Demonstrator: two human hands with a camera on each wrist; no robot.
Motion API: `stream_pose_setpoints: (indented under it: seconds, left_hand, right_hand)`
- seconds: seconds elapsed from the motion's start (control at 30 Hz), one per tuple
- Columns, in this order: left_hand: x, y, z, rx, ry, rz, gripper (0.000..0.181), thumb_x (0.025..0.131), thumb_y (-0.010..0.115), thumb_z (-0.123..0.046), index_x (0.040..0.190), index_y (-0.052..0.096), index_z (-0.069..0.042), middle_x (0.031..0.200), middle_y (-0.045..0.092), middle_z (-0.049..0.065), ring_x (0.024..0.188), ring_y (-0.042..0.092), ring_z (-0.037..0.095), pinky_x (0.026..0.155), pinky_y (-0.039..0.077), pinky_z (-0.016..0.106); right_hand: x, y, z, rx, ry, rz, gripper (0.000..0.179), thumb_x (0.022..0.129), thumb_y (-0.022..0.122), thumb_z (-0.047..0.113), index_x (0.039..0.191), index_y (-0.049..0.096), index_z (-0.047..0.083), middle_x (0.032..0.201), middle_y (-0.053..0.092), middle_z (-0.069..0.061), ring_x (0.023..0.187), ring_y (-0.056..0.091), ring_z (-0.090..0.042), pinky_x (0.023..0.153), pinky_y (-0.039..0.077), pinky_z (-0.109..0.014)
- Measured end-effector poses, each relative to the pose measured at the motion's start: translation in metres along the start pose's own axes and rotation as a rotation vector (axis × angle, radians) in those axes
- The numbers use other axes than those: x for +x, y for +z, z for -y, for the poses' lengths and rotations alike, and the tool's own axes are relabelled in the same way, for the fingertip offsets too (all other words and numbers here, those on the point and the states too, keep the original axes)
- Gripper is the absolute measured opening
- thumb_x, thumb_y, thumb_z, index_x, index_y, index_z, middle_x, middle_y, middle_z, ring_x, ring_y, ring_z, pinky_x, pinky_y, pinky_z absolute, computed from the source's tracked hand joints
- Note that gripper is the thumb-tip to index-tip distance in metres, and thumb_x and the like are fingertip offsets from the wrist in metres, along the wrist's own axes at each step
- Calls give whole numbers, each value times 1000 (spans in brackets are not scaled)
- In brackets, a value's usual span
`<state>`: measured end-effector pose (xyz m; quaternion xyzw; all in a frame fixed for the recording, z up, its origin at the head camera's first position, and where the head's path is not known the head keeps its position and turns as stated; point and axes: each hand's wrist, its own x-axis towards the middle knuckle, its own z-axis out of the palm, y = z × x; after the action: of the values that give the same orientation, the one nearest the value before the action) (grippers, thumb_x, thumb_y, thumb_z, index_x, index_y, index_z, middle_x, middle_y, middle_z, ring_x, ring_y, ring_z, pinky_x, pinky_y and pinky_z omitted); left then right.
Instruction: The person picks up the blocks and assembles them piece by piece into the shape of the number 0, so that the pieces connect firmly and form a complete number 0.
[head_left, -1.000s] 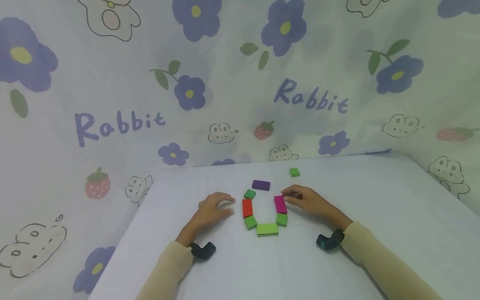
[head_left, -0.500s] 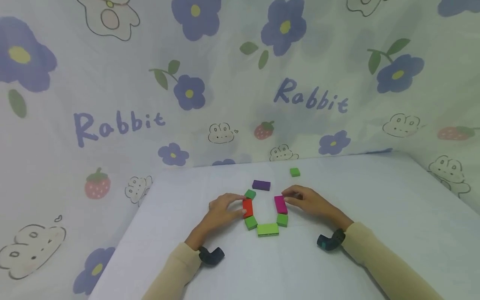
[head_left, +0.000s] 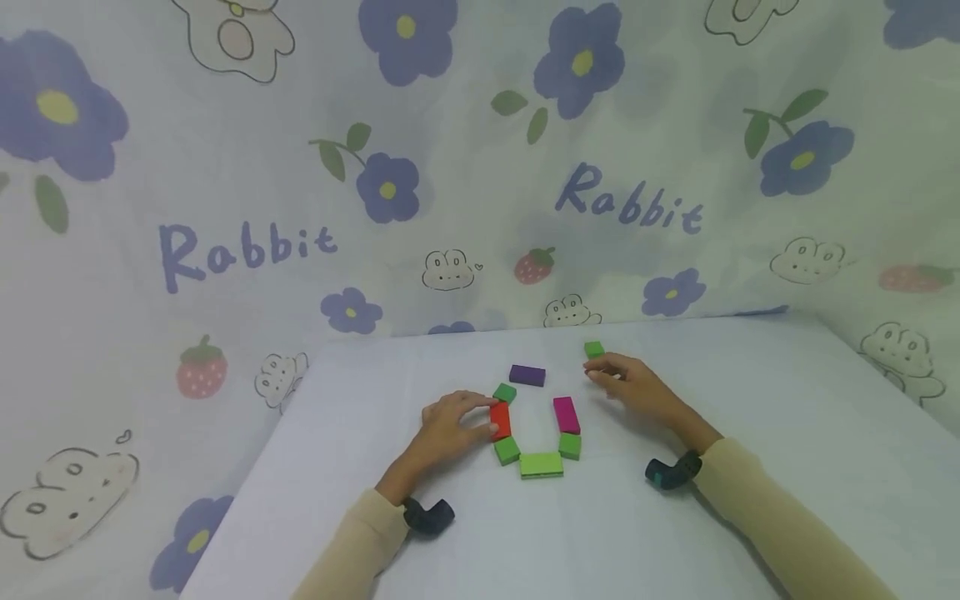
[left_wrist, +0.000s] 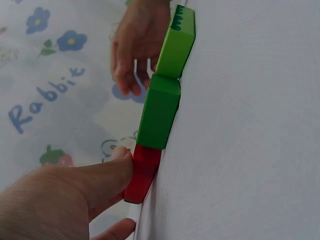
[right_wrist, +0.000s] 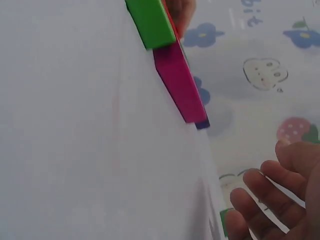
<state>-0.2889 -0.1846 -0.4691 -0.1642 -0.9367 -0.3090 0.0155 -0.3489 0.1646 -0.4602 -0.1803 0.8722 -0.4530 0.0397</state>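
My left hand [head_left: 450, 427] holds the red block [head_left: 500, 420] at the left of a ring of blocks, thumb at its near end and index finger at its far end. In the left wrist view the thumb lies against the red block [left_wrist: 144, 175], beside a green block [left_wrist: 159, 112]. My right hand [head_left: 636, 385] hovers near a small light green block [head_left: 593, 348] at the back, fingers loosely bent around nothing. In the right wrist view its fingertips cover part of that green block [right_wrist: 223, 223]. The magenta block [head_left: 566, 414] lies apart from the hand.
A purple block [head_left: 527, 375] and a small green block [head_left: 505, 392] lie at the ring's far side. Two green blocks, left [head_left: 507, 450] and right [head_left: 570, 446], flank a lime block [head_left: 541, 465] in front. A printed curtain [head_left: 480, 200] rises behind the white table [head_left: 525, 550].
My left hand has moved right onto the red block and taken hold of it. My right hand has left the magenta block and moved back and right toward the far green block.
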Motion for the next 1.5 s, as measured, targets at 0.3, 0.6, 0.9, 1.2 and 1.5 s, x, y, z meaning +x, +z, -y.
stream_pose_setpoints:
  seconds: [0.3,0.6,0.9,1.2,1.5]
  left_hand:
    - [-2,-3,-3,-10,5,-10,39,91,70,-42,128,66,-32,135,61,-1,136,46,26,108,22,58]
    - [-7,-4,-2,15,1,-1,38,92,69,-44,128,65,-32,134,61,-2,135,47,25,106,25,57]
    - [-3,3,1,11,9,-3,41,91,69,-45,130,65,-32,134,60,-2,135,46,24,105,25,57]
    - [-5,4,1,18,0,0,41,91,68,-48,129,64,-34,135,60,-3,136,45,24,107,24,57]
    - [-4,1,-2,9,8,-1,40,91,68,-46,129,65,-33,135,60,-2,136,46,25,107,24,58]
  right_hand:
    - [39,-32,-17,-231,36,-117,30,105,50,22,127,62,6,129,64,-16,117,58,-35,97,50,-51]
    - [61,-35,-33,-301,123,72,45,102,54,20,145,49,7,138,57,-18,128,52,-39,108,40,-57]
    - [62,-35,-25,-325,143,64,43,98,62,20,138,56,7,137,56,-18,123,54,-38,103,45,-55]
    - [57,-38,-27,-273,108,58,41,99,62,23,137,58,10,135,62,-14,122,57,-36,101,48,-53]
    - [36,-21,3,-144,68,67,42,92,71,32,131,65,17,122,67,-5,105,59,-25,84,50,-36]
